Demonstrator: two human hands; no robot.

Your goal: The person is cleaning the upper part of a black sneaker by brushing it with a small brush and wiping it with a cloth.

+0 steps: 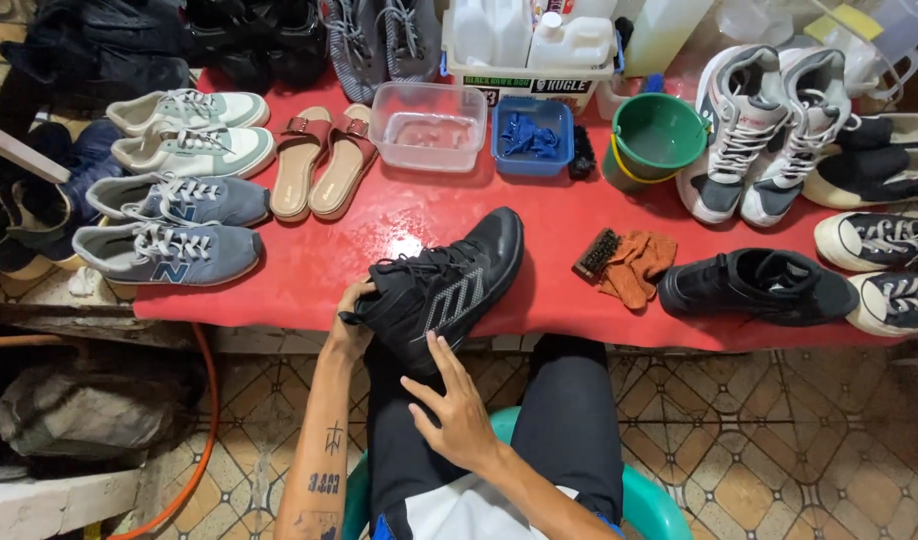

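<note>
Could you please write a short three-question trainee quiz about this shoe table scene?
1. True or false: both hands touch the black sneaker.
2. What lies against the orange cloth? A) a brush B) a sandal C) a bucket
3. Fill in: the green bucket stands right of the ___ tray.

Key: 1 true: left hand grips the heel, right hand rests on its side. 2 A, the brush. 3 blue, the blue tray.

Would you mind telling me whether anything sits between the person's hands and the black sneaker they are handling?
Nothing visible does. The left hand grips the black sneaker at its heel end, and the right hand rests its fingertips against the sneaker's underside. The brush and orange cloth lie apart on the red table.
</note>
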